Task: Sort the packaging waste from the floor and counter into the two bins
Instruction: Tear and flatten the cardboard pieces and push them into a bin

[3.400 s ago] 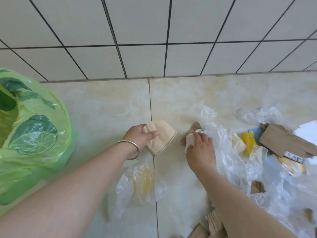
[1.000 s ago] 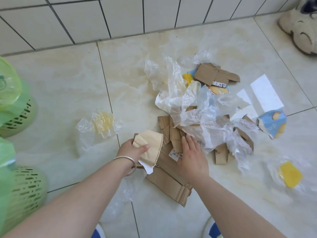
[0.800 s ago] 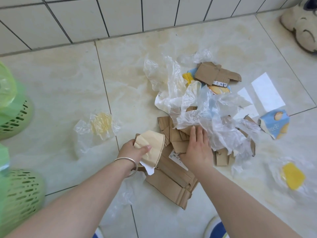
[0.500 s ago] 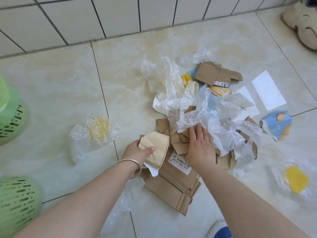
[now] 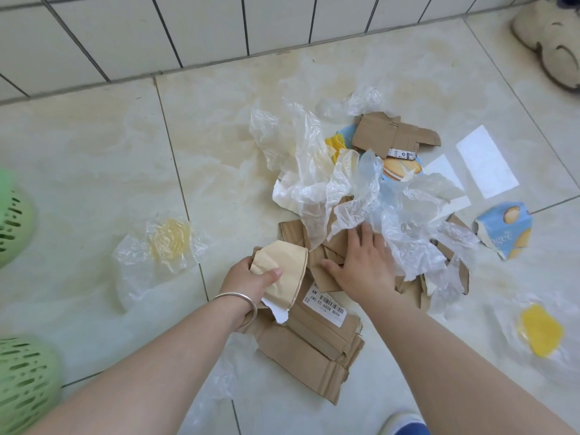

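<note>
My left hand [image 5: 248, 282] grips a flattened beige paper cup [image 5: 284, 271] together with a white paper scrap, just above a large folded cardboard piece [image 5: 317, 346] with a barcode label. My right hand [image 5: 361, 266] lies palm down, fingers spread, on smaller cardboard pieces [image 5: 326, 249] under crumpled clear plastic film [image 5: 345, 189]. Two green perforated bins show at the left edge, one higher up [image 5: 14, 224] and one lower down [image 5: 25, 381].
More waste lies on the tiled floor: a clear wrapper with a yellow patch [image 5: 163, 243], a brown cardboard flap [image 5: 392, 135], a blue biscuit carton piece [image 5: 505, 227], a yellow-centred wrapper [image 5: 539, 331] and white paper strips [image 5: 485, 161]. A beige slipper [image 5: 552, 36] sits top right.
The view swung from the wall and green bag to the waste pile. My left hand kept the paper cup. My right hand slid forward onto the cardboard under the plastic film.
</note>
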`<state>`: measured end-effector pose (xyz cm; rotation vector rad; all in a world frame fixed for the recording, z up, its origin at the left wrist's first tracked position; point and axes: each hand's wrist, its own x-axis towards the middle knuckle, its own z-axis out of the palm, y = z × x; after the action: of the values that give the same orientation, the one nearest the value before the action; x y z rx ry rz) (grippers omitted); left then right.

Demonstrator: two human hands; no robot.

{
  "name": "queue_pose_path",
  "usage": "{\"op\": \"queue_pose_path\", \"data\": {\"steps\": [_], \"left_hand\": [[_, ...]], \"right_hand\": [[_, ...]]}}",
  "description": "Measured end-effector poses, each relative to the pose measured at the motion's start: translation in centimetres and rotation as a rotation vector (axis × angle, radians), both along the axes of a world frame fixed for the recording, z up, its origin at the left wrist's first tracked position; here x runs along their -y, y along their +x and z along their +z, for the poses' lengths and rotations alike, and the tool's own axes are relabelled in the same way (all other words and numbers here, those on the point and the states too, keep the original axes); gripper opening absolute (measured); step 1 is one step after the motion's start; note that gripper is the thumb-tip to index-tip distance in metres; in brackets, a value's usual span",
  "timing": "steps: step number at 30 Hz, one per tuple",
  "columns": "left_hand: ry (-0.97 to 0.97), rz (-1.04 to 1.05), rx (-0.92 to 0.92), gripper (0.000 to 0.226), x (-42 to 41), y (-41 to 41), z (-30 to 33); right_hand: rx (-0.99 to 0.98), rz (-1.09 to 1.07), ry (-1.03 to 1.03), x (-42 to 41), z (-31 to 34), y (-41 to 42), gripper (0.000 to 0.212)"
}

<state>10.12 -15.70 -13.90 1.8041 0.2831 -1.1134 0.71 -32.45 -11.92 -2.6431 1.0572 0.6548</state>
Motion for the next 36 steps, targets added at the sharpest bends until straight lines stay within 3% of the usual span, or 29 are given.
{"op": "queue_pose_path", "data": {"steps": [4, 10, 20, 24, 26, 30, 36], "left_hand": [[-0.005, -0.005, -0.006, 0.017, 0.0, 0.1, -0.1], [-0.014, 0.040, -0.021, 0.017, -0.4, 0.4, -0.1], [-0.031, 0.057, 0.018, 0.017, -0.3, 0.7, 1.5], [-0.050, 0.038, 0.041, 0.021, 0.0, 0.6, 3.5], [-0.074, 0.050, 0.044, 0.020, 0.0, 0.7, 4.8], [-0.111, 0.092, 0.064, 0.017, -0.8, 1.4, 7.7], [-0.149, 0.146, 0.093, 0.015, -3.1, 2.1, 11.9]], "right_hand": [[-0.045, 0.010, -0.048, -0.7, -0.8, 0.6, 0.091], [-0.110, 0.077, -0.134, -0.6, -0.7, 1.6, 0.055], [0.007, 0.208, -0.220, 1.4, 3.3, 1.3, 0.031], [0.087, 0.120, -0.197, 1.8, 6.9, 1.1, 0.015], [0.180, 0.019, -0.143, 2.2, 8.9, 0.9, 0.004], [0.376, -0.216, 0.166, 2.8, 12.6, 1.0, 0.015], [0.546, -0.376, 0.409, 1.7, 17.7, 1.3, 0.012]]}}
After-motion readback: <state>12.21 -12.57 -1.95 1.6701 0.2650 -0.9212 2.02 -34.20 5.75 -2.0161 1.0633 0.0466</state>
